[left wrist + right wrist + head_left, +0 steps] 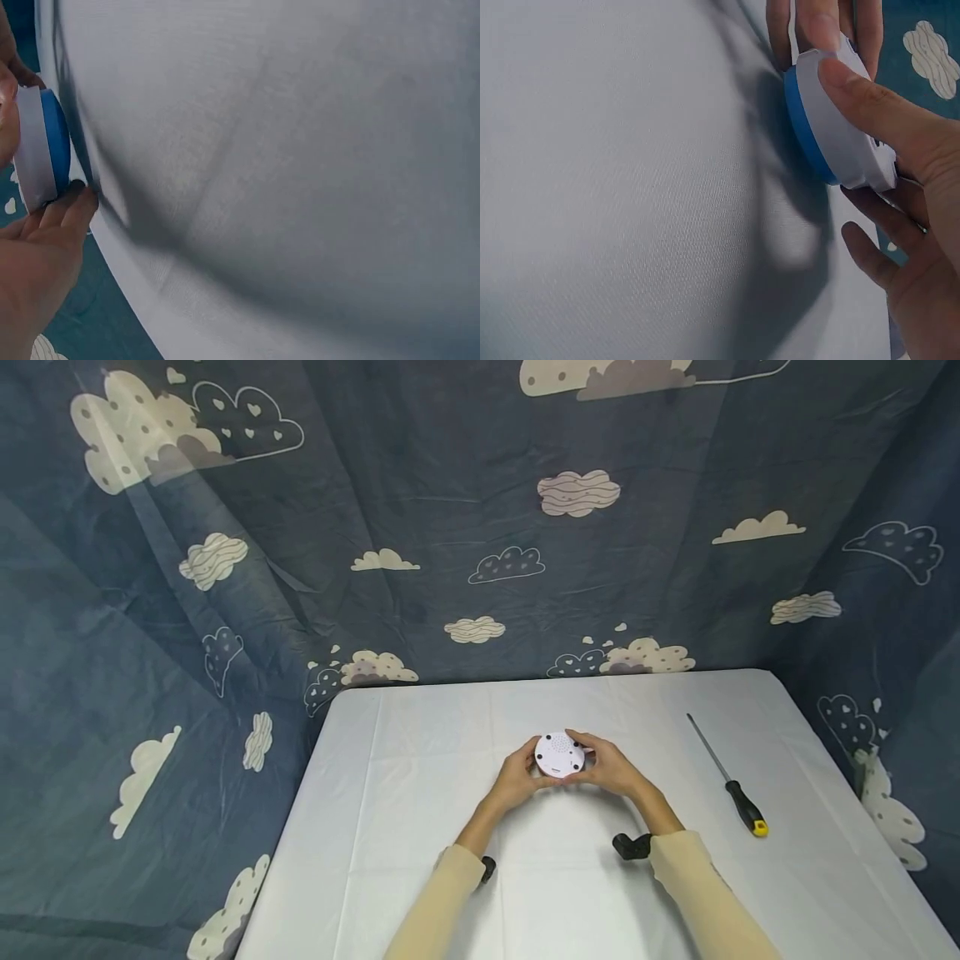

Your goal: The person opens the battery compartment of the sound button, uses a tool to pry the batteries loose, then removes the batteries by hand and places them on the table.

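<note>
A small round white device (559, 754), with dark feet and a patch of tiny holes on the face turned up, is held over the table by both hands. Its other side is a blue disc, seen edge-on in the left wrist view (57, 141) and the right wrist view (807, 124). My left hand (516, 778) grips its left rim between thumb and fingers. On the opposite rim, my right hand (611, 767) pinches it, thumb along the near edge. What kind of device it is, I cannot tell for sure.
A screwdriver (729, 779) with a black and yellow handle lies to the right on the white-covered table (420, 735). Dark blue cloth (450, 485) with a cloud pattern hangs behind and at both sides. Black wrist mounts (632, 846) stick out from the sleeves.
</note>
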A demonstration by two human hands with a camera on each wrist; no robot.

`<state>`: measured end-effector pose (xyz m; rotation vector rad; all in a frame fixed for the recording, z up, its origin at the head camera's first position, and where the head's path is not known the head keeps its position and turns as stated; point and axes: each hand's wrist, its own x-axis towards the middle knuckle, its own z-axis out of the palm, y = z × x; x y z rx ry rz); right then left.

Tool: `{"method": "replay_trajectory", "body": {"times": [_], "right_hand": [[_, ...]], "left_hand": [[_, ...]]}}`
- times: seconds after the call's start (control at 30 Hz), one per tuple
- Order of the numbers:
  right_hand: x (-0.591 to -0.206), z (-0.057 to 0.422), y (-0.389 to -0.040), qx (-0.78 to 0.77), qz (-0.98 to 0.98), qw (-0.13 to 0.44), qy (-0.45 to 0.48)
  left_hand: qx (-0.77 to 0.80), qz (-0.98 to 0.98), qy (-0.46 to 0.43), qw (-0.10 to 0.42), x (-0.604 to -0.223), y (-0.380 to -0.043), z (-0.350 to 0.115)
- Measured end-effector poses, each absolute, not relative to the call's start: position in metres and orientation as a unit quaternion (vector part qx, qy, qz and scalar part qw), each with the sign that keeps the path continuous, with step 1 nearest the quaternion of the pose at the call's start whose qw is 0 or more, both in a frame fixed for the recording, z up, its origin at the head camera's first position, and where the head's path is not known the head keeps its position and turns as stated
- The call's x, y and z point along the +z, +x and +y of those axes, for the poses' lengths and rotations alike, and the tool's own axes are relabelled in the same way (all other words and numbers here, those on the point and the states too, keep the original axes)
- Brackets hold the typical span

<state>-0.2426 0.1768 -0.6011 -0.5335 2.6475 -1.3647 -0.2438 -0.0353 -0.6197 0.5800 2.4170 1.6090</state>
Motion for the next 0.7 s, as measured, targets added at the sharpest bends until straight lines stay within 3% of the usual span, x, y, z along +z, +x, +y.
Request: {"method": "replay_trajectory", "body": {"times": [0.13, 0.33, 0.7], "right_hand": [[-0.602, 0.178, -0.244, -0.441, 0.878, 0.059, -0.176], [-0.600, 0.181, -0.245, -0.407, 0.895, 0.044, -0.177], [-0.595, 0.173, -0.240, -0.291, 0.932, -0.023, -0.214]], "left_hand": [[0.466, 0.864, 0.185, 0.040, -0.620, -0.244, -0.031], [0.432, 0.885, 0.169, 0.030, -0.616, -0.242, -0.029], [0.444, 0.878, 0.161, 0.085, -0.614, -0.254, -0.026]]}}
